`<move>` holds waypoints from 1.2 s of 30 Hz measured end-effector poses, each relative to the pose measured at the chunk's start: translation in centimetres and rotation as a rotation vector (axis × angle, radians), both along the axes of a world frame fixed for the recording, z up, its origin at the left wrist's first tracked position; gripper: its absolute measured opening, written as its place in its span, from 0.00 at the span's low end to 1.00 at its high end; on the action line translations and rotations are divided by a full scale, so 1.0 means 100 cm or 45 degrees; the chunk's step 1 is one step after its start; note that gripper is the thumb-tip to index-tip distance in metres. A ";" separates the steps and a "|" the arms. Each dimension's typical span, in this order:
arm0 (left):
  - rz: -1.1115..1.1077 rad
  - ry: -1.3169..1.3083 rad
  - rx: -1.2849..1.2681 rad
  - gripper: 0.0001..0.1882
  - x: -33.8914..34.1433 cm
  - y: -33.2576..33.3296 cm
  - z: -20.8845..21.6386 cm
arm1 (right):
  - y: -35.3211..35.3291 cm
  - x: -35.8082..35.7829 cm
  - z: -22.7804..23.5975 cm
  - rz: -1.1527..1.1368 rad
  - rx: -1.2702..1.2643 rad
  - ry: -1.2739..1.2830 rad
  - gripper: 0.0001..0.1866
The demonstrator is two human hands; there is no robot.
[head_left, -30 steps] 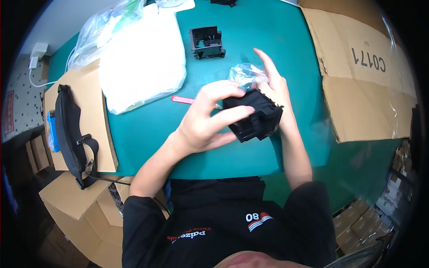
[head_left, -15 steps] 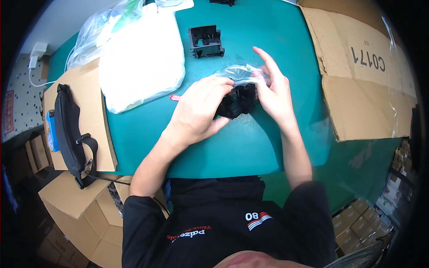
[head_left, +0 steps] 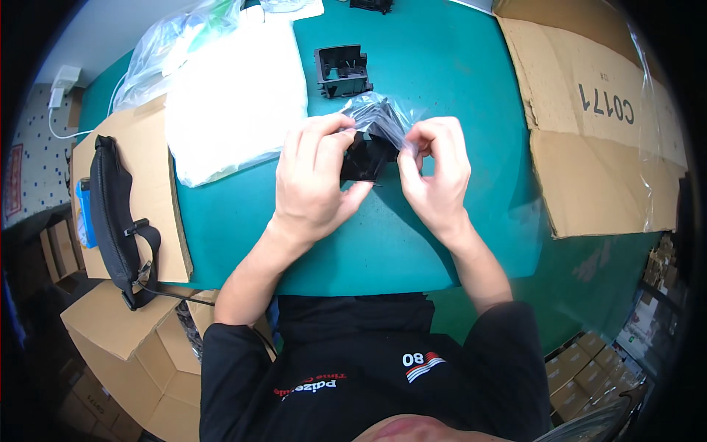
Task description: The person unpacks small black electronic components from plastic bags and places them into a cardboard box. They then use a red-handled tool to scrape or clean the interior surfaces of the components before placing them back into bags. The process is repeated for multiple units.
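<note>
Black plastic part [head_left: 359,160] is sitting just right of the left hand [head_left: 309,169], over the green counter [head_left: 339,254], clear bag [head_left: 372,110] covering its far side. That nearer hand's gripping it; right hand [head_left: 440,166] is pinching the bag's edge. Can't tell its long axis tbh.
</note>
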State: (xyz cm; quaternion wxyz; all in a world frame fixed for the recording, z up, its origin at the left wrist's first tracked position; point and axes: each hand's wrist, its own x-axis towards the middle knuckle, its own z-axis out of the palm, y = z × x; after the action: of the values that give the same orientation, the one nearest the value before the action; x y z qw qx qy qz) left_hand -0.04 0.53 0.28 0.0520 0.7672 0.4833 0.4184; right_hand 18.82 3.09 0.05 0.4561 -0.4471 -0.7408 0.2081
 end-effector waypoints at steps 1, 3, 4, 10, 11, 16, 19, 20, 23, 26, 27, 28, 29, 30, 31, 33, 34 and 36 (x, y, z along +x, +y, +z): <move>0.018 -0.028 0.019 0.32 0.001 0.000 -0.001 | 0.002 -0.003 -0.003 -0.052 -0.074 0.162 0.14; 0.053 -0.082 0.058 0.33 0.002 0.000 -0.006 | 0.008 0.000 -0.010 -0.032 -0.115 0.141 0.13; 0.062 -0.073 0.091 0.33 0.003 0.000 -0.007 | 0.009 0.001 -0.011 -0.023 -0.136 0.132 0.13; 0.106 -0.030 0.124 0.34 0.001 -0.001 -0.011 | -0.006 -0.009 -0.001 0.095 -0.187 0.122 0.13; 0.110 -0.030 0.101 0.35 0.001 -0.003 -0.013 | -0.009 -0.010 -0.004 0.084 -0.142 0.122 0.13; 0.126 -0.076 0.084 0.37 0.000 -0.001 -0.014 | 0.002 -0.005 -0.011 0.017 -0.035 0.075 0.14; 0.177 -0.098 0.137 0.37 0.000 -0.001 -0.021 | -0.003 -0.007 -0.009 0.032 -0.125 0.083 0.12; 0.190 -0.062 0.130 0.37 0.000 -0.001 -0.020 | -0.007 -0.008 -0.009 0.048 -0.126 0.057 0.11; 0.190 -0.005 0.125 0.36 0.002 0.000 -0.021 | -0.014 -0.009 -0.015 0.154 0.150 0.005 0.12; 0.118 -0.195 0.175 0.37 -0.001 0.003 -0.022 | -0.013 -0.014 -0.017 0.055 0.277 0.098 0.14; 0.094 -0.329 0.137 0.36 -0.001 0.004 -0.025 | -0.011 -0.016 -0.017 -0.006 0.292 0.144 0.14; 0.071 -0.462 0.099 0.36 0.001 0.004 -0.030 | -0.007 -0.016 -0.017 -0.041 0.228 0.118 0.15; 0.047 -0.595 0.061 0.36 0.002 0.004 -0.033 | -0.004 -0.015 -0.020 -0.021 0.105 0.129 0.14; 0.054 -0.622 0.101 0.36 0.004 0.004 -0.034 | -0.003 -0.015 -0.023 -0.004 -0.019 0.140 0.13; 0.061 -0.649 0.142 0.36 0.006 0.004 -0.033 | -0.004 -0.017 -0.023 0.023 -0.071 0.120 0.12; 0.096 -0.645 0.150 0.35 0.004 0.002 -0.033 | -0.014 -0.022 -0.019 0.080 -0.175 0.080 0.10; 0.123 -0.615 0.116 0.34 0.001 0.000 -0.033 | -0.021 -0.024 -0.020 0.149 -0.199 0.076 0.09; 0.154 -0.503 0.098 0.33 -0.001 0.000 -0.030 | -0.032 -0.029 -0.013 0.269 -0.126 0.030 0.10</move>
State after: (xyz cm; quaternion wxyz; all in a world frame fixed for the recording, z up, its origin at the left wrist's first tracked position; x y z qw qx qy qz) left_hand -0.16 0.56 -2.67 0.0912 0.6412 0.4928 0.5811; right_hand 15.96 -0.14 -1.28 0.4178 -0.3860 -0.7672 0.2964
